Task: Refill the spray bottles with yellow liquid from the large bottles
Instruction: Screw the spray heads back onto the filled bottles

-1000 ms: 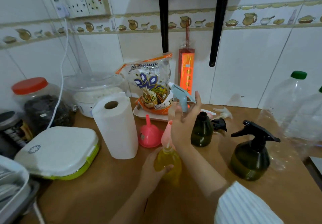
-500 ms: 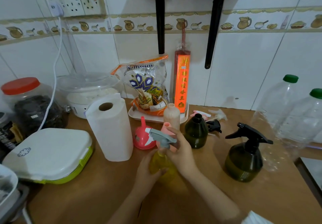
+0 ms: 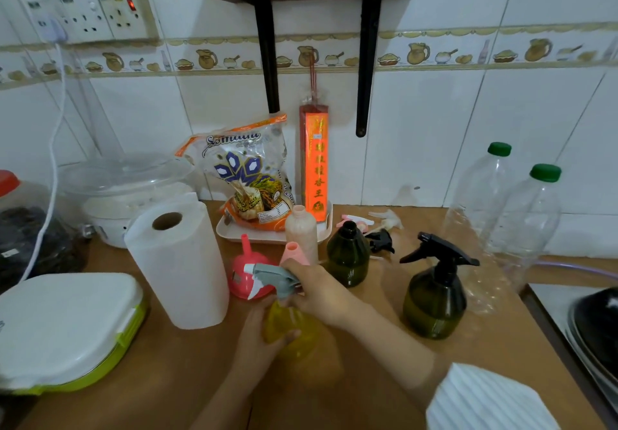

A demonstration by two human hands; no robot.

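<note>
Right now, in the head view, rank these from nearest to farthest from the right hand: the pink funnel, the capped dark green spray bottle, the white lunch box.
From the right hand:
1. Pink funnel, just to its left.
2. Capped dark green spray bottle, to its right on the counter.
3. White lunch box, far left, beyond the paper towel roll.

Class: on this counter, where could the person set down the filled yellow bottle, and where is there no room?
Free: bare wood nearest the camera, between the white lunchbox and the capped green sprayer. Crowded: behind the hands, where the paper towel roll, pink funnel, open green bottle and tray cluster.
</note>
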